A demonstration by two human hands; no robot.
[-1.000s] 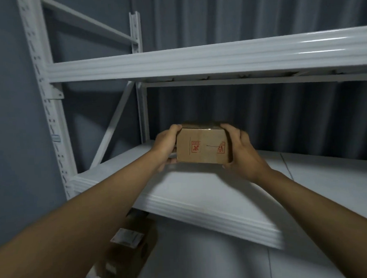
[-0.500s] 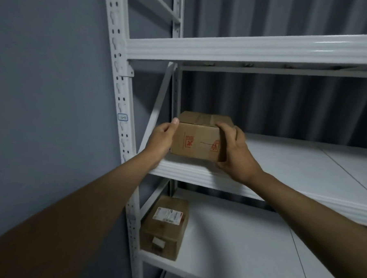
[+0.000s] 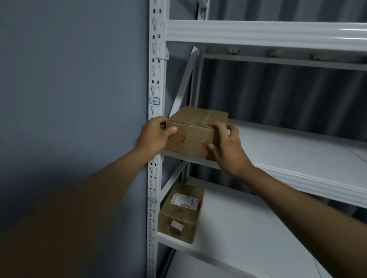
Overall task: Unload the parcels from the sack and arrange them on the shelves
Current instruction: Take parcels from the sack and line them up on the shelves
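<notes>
Both hands are on it: the left hand [image 3: 154, 134] grips the left end of the cardboard parcel [image 3: 196, 130], thumb laid across the front face and fingers curled round the corner, while the right hand [image 3: 225, 146] clamps the right end, fingers hooked over the top edge and thumb pressed low on the front. That parcel sits at the far left end of the middle shelf [image 3: 296, 154], its front bottom edge right at the shelf's lip, its left side just beside the white upright post [image 3: 156, 119] at its 9 o'clock. Brown tape runs across the top, and red handling marks show on the front face, though they are too small to read. Whether the box rests fully on the board or is partly carried by the hands cannot be told. Down at 6 o'clock from it, on the lower shelf [image 3: 236, 231], stands a second parcel [image 3: 181, 213], tucked into the left corner against the same post, with a white shipping label on top and a small white tag on its front. Up at 12 o'clock runs the upper shelf beam [image 3: 268, 33], glossy white. A small blue-edged tag [image 3: 155, 101] sits on the post at the held parcel's 11 o'clock, with another lower down. A grey wall [image 3: 69, 81] fills the left, and dark pleated curtaining [image 3: 293, 94] hangs behind the racking.
</notes>
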